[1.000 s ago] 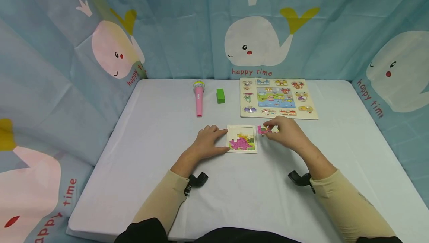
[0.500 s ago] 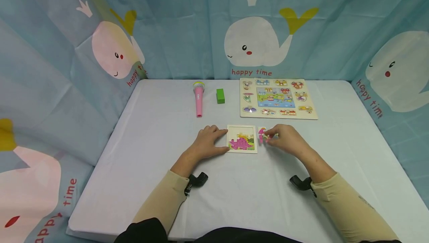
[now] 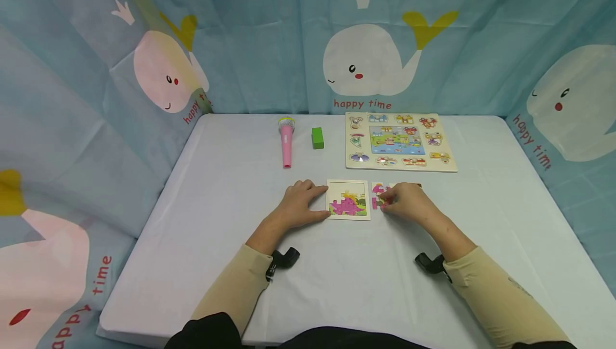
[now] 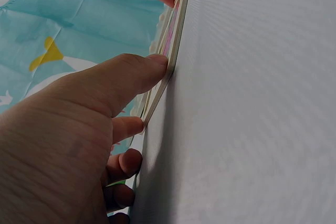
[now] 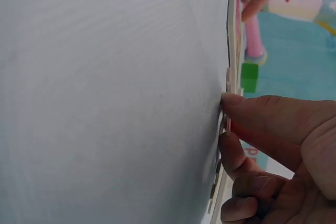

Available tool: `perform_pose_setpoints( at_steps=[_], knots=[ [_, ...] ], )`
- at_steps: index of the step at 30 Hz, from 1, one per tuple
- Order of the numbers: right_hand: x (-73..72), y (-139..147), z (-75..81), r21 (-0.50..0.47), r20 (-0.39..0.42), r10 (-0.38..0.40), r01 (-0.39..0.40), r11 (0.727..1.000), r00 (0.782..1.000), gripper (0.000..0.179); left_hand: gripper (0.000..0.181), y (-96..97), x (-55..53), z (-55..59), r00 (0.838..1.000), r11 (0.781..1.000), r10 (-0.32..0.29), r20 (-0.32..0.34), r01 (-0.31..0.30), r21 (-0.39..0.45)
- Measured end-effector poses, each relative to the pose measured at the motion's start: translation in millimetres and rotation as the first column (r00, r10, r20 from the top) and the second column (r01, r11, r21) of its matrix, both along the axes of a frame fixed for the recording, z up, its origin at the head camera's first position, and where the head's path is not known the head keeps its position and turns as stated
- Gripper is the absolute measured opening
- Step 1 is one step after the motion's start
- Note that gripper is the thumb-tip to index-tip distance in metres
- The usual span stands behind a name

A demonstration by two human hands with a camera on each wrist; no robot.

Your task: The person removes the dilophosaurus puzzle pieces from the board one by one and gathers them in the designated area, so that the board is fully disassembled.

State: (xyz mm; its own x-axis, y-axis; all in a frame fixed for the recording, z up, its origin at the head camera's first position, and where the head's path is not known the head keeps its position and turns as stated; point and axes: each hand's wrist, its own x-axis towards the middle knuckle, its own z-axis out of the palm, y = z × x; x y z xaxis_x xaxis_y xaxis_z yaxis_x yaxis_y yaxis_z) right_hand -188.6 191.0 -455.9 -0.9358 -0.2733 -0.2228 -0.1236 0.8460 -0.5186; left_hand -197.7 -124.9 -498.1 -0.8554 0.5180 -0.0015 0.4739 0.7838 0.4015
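Right grip [image 3: 409, 201]: thumb and fingertip nearly closed, pinching a jigsaw piece [image 5: 228, 124] just right of the part-filled dinosaur jigsaw tray [image 3: 337, 191]. Left grip [image 3: 299, 202]: thumb and forefinger spread, touching the tray's left edge. Farther back on desk [image 3: 231, 178]: pink toy microphone [image 3: 286, 146], green block [image 3: 317, 138], wooden puzzle board [image 3: 435, 165].

Between the sleeves [image 3: 231, 282], a broad lane across the counter [image 3: 346, 279] is left open to the near edge of the frame [image 3: 336, 191]. Its left edge is blocked by the left hand [image 3: 300, 203]; its right side is crowded by the pieces [image 3: 376, 203] and the right hand [image 3: 409, 202]. Farther off, passage is obstructed by the mic [image 3: 286, 146], block [image 3: 317, 138] and board [image 3: 397, 140], though gaps are left between them. The back is closed off by the curtain [image 3: 269, 44].
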Motion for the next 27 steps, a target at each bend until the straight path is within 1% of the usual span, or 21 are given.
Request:
perform_pose_setpoints(
  at_steps=[4, 10, 14, 19, 27],
  knots=[
    [0.4, 0.9, -0.1, -0.017, -0.003, 0.005, -0.005, 1.000, 1.000, 0.035, 0.072, 0.0, 0.3, 0.6, 1.000, 1.000, 0.001, 0.001, -0.001, 0.004],
    [0.8, 3.7, 6.1, -0.028, 0.003, 0.025, -0.025, 0.999, 1.000, 0.039, 0.072, 0.2, 0.8, 1.2, 1.000, 1.000, 0.003, 0.008, -0.003, 0.006],
    [1.7, 5.5, 13.0, -0.049, -0.022, 0.018, -0.019, 0.999, 1.000, 0.042, 0.072, 0.5, 1.2, 1.8, 1.000, 1.000, 0.005, 0.012, -0.005, 0.006],
    [1.6, 4.5, 21.4, -0.072, -0.058, 0.021, -0.025, 0.997, 0.998, 0.042, 0.072, 0.6, 1.1, 2.4, 1.000, 1.000, 0.003, 0.014, -0.003, -0.003],
    [-0.6, -9.0, 28.0, -0.115, -0.103, 0.033, -0.045, 0.992, 0.994, 0.041, 0.072, 0.8, 1.5, 2.4, 1.000, 1.000, 0.006, 0.016, -0.005, -0.010]
  ],
)
